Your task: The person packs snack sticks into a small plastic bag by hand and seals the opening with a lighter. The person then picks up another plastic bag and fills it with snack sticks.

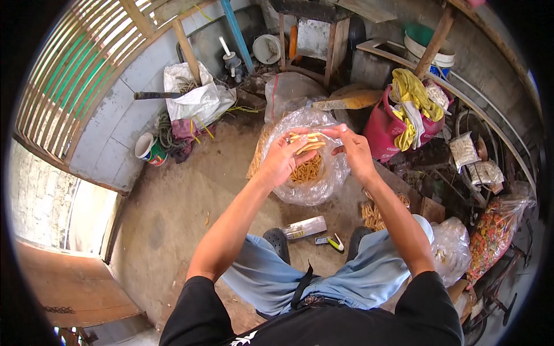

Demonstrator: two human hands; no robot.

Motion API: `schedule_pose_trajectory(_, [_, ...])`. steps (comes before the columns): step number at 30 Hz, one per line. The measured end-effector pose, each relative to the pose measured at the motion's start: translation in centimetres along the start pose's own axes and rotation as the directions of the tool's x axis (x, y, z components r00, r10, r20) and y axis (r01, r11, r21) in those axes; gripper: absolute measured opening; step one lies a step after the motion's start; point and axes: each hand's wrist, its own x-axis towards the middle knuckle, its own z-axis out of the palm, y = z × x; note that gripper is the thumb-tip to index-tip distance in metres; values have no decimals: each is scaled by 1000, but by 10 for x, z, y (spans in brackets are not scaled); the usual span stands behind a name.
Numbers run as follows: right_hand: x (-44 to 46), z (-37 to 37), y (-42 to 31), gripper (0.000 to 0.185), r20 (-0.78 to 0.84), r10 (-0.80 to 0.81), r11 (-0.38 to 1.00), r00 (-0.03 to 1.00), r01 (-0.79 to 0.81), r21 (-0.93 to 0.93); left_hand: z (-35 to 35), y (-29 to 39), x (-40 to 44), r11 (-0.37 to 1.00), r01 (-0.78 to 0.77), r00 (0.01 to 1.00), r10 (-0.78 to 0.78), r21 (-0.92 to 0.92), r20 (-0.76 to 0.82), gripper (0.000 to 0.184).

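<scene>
Head view: a person stands or sits at the bottom of the frame, both arms reaching up toward the centre.
Left arm: the forearm (pixel 235 222) rises from the lower left of centre on a slant to the right, elbow bent outward.
Left hand (pixel 281 160): just above the middle of the frame, its fingers curled closed around a small bunch of yellow sticks (pixel 307 144), thumb lying along the near side.
Right arm: the other forearm (pixel 395 219) climbs from the lower right and leans inward, the wrist bent toward the left hand.
Right hand (pixel 356 153): right of the bunch, forefinger pointing left and the other fingers bent; whether it grips anything cannot be told.
Yellow sticks: in the left hand at the frame's centre, over the open clear plastic bag (pixel 290 189).
Bag: open mouth upward on the floor (pixel 173 216), with more sticks (pixel 304 174) inside it, below both hands.
Lower centre: a small carton (pixel 304 227) lies between the feet, a green-and-white tool (pixel 336 244) near it.
Right of centre: bundled loops (pixel 372 217), partly behind the right forearm.
Upper right: a pink drum (pixel 378 130) with a yellow cloth (pixel 421 95) draped over it.
Upper left: a white sack (pixel 193 104).
</scene>
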Motion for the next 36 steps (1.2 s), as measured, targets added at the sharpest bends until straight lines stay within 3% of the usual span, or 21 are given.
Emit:
schedule_pose_trajectory(3, [0,0,-5,51,-18,-44,998,999,43,-44,-1,-1,1,999,-5,1000,5,32,-21,23])
schedule_pose_trajectory(6, [0,0,3,55,69,-103,985,992,111,-131,-1,-3,0,1000,-12,999,13,29,-41,24])
schedule_pose_trajectory(9, [0,0,1,59,43,-86,995,995,88,-40,-5,5,3,998,-7,998,3,-60,-62,21])
schedule_pose_trajectory(11, [4,-5,2,58,-68,-47,995,997,53,81,-8,9,3,997,-34,995,27,-67,-92,19])
schedule_pose_trajectory(13, [11,-9,20,49,-107,-12,991,994,26,133,-16,15,3,997,-61,996,57,-54,-73,23])
schedule_pose_trajectory(15, [18,-10,45,40,-168,97,995,981,-97,9,-18,19,3,996,-77,994,72,-47,-88,23])
schedule_pose_trajectory(17, [25,-6,83,32,-163,145,989,976,-148,-9,-20,24,4,994,-105,988,103,-18,-113,22])
schedule_pose_trajectory(19, [29,1,127,29,-92,300,937,949,-312,-160,-20,25,5,993,-116,984,111,-26,-142,19])
schedule_pose_trajectory(20, [31,2,161,29,-88,303,936,949,-313,-161,-20,26,8,989,-143,984,139,-32,-113,18])
schedule_pose_trajectory(22, [36,6,228,25,1,206,896,979,-188,-403,-22,26,11,981,-179,983,174,-82,-64,15])
schedule_pose_trajectory(28, [37,44,309,23,32,254,689,967,-158,-708,-13,25,17,984,-155,984,145,-92,-106,12])
schedule_pose_trajectory(29, [35,51,318,23,43,255,691,966,-150,-707,-13,25,15,985,-146,985,137,-90,-103,13])
schedule_pose_trajectory(32, [41,77,321,32,-98,460,490,883,-344,-801,-11,30,10,982,-164,982,153,-92,-110,13])
schedule_pose_trajectory(35, [43,94,357,36,-132,332,609,934,-318,-727,-15,36,5,984,-161,980,149,-80,-132,14])
schedule_pose_trajectory(36, [47,95,345,38,-102,388,614,916,-340,-713,-15,36,4,982,-163,980,150,-94,-131,15])
